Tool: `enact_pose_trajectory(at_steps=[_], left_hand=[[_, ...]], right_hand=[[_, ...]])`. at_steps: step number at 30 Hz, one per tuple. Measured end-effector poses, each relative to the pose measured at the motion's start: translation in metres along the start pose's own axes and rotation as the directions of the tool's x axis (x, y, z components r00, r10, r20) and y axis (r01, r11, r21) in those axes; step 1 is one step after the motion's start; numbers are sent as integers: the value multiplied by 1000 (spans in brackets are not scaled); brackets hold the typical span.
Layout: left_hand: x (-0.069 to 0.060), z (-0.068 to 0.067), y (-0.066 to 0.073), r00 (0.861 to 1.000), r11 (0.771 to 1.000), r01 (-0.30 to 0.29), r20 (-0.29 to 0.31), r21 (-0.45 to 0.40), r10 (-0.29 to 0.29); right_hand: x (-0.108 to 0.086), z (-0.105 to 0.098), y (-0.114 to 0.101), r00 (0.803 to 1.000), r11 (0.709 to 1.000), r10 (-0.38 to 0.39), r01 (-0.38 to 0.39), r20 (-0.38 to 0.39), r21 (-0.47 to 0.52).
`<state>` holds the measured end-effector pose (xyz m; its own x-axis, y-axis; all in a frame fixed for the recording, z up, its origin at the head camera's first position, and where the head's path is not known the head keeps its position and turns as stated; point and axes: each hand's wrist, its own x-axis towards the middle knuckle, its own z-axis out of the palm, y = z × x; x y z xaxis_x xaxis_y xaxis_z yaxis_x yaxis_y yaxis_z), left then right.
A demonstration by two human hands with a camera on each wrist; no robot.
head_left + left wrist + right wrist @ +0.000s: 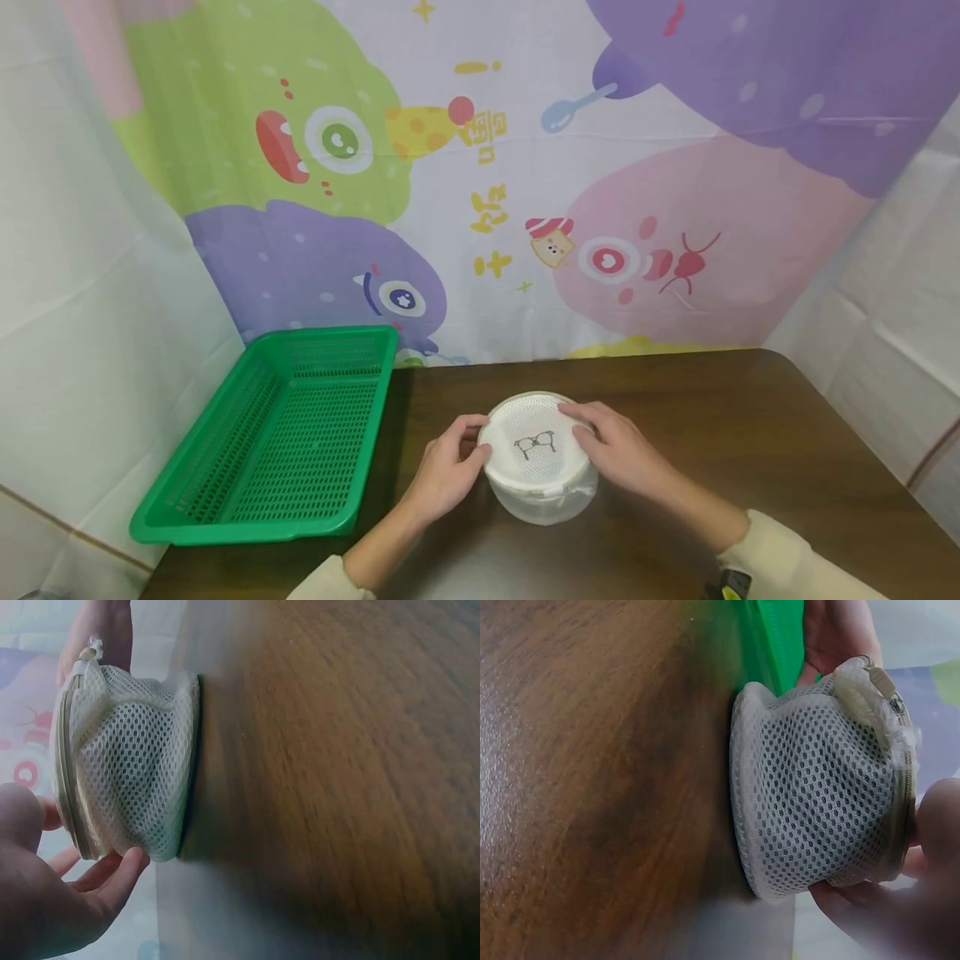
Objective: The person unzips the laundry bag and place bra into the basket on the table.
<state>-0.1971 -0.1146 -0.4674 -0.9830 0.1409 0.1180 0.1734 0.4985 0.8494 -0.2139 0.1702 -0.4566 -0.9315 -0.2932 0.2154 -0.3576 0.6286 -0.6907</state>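
A round white mesh laundry bag (pixel 536 505) stands upright on the table, with a dark bow-like print on its top (pixel 534 417). My left hand (pixel 444 472) holds its left side, thumb at the upper rim and fingers round the side. On the opposite side, my right hand (pixel 624 448) grips the rim with thumb and fingers. Through the left wrist view, the bag's netted wall (pixel 135 765) looks slightly creased. A zipper runs round the upper edge; its pull (pixel 881 681) shows in the right wrist view.
To the left lies a green plastic basket (pixel 367 433) with slotted walls and floor. The dark wooden table (pixel 720 408) extends right of the bag. Behind it hangs a cloth (pixel 510 325) printed with cartoon figures.
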Motion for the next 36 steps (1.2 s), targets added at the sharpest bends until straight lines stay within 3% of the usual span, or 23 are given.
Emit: enact_pose_trajectory(at_steps=[8, 14, 21, 36], left_hand=[[2, -6, -1, 1000, 1000, -1, -22, -27, 0], [6, -6, -1, 1000, 999, -20, 2, -47, 20], [7, -3, 0, 997, 999, -43, 69, 12, 42], [-1, -2, 1, 998, 996, -48, 38, 70, 46]], right_hand=[[-3, -12, -3, 999, 1000, 13, -13, -30, -9], [-10, -14, -7, 1000, 1000, 21, -21, 9, -19], [-13, -8, -5, 1000, 999, 26, -26, 12, -27], [3, -3, 1, 999, 998, -39, 39, 1, -47]])
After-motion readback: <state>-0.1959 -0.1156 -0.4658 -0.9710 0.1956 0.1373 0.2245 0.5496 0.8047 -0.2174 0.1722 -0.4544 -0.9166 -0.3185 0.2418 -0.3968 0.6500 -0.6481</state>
